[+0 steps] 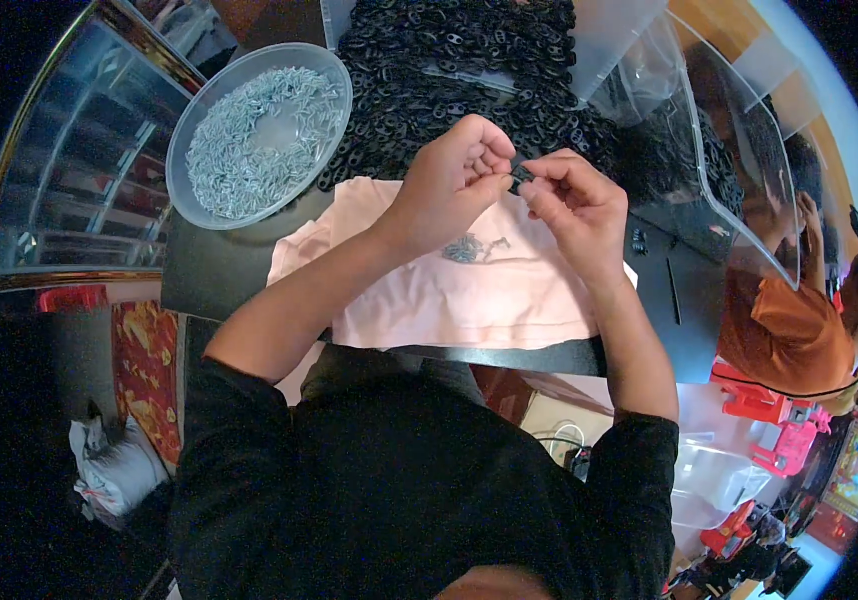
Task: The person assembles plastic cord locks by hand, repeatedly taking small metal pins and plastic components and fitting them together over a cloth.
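Observation:
My left hand (457, 185) and my right hand (581, 208) meet over a pale pink cloth (399, 300). Pinched between their fingertips is a small black plastic piece (521, 177); its details are partly covered by the fingers. The left hand's other fingers curl loosely toward its palm. Beneath the hands, a little heap of small silvery metal pins (464, 249) lies on the cloth, some of them straggling to the right. Behind the hands spreads a large pile of black oval plastic pieces with holes (449, 110).
A round clear tub (177, 165) of silvery pins stands at the left. To the right are a transparent plastic bin (704, 165), a thin black stick (674, 290) and a few small black pieces (639, 241) on the dark table (219, 270). Another person in orange (789, 320) sits farther right.

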A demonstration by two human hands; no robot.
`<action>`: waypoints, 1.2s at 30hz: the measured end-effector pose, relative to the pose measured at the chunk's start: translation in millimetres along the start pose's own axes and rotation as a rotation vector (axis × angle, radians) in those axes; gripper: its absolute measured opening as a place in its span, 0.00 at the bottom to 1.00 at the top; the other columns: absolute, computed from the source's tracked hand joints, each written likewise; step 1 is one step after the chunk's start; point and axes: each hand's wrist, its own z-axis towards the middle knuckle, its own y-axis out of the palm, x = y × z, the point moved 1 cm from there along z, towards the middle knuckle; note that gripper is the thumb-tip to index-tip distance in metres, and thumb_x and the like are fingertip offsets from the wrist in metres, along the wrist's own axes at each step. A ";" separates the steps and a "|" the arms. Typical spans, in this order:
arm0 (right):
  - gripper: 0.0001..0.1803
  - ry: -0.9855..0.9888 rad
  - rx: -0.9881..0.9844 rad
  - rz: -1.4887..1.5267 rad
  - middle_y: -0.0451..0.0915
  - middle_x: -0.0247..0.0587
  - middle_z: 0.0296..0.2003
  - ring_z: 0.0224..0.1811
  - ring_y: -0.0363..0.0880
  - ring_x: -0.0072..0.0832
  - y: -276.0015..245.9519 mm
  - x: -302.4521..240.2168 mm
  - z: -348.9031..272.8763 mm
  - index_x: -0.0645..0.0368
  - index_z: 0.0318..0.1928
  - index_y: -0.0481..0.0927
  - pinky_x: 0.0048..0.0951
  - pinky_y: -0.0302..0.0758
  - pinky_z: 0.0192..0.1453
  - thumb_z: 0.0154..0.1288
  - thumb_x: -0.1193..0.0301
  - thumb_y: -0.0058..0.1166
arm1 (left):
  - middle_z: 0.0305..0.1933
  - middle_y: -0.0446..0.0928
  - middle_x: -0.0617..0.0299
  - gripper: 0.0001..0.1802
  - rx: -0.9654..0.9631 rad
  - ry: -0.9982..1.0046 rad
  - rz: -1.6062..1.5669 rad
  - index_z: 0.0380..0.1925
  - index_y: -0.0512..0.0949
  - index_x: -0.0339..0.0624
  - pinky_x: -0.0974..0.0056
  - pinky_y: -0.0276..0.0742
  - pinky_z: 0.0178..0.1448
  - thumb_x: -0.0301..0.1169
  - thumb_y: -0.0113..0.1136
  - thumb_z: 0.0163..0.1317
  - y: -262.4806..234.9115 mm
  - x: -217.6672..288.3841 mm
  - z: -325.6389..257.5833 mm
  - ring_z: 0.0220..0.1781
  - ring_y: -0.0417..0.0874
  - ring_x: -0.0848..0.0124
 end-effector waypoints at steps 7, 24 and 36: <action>0.16 -0.179 0.033 -0.190 0.73 0.34 0.25 0.22 0.70 0.17 9.3 0.1 -4.2 0.64 0.35 0.77 0.18 0.69 0.27 0.41 0.79 0.63 | 0.29 0.71 0.65 0.10 0.001 -0.073 -0.114 0.33 0.66 0.37 0.76 0.70 0.34 0.18 0.56 0.51 -2.2 -3.5 0.7 0.30 0.71 0.81; 0.17 -0.202 0.042 -0.258 0.74 0.37 0.36 0.29 0.71 0.15 10.3 3.7 -11.9 0.67 0.39 0.76 0.15 0.70 0.33 0.44 0.86 0.59 | 0.28 0.69 0.66 0.10 -0.060 -0.064 -0.144 0.30 0.66 0.37 0.76 0.70 0.33 0.16 0.56 0.51 -5.7 -3.3 1.2 0.28 0.70 0.83; 0.12 -0.330 -0.031 -0.257 0.75 0.43 0.25 0.21 0.73 0.26 14.4 5.6 -10.7 0.67 0.33 0.76 0.22 0.70 0.24 0.44 0.83 0.58 | 0.26 0.69 0.67 0.10 -0.071 -0.054 -0.010 0.28 0.66 0.40 0.76 0.68 0.27 0.18 0.57 0.51 -7.2 -12.5 -2.6 0.25 0.70 0.81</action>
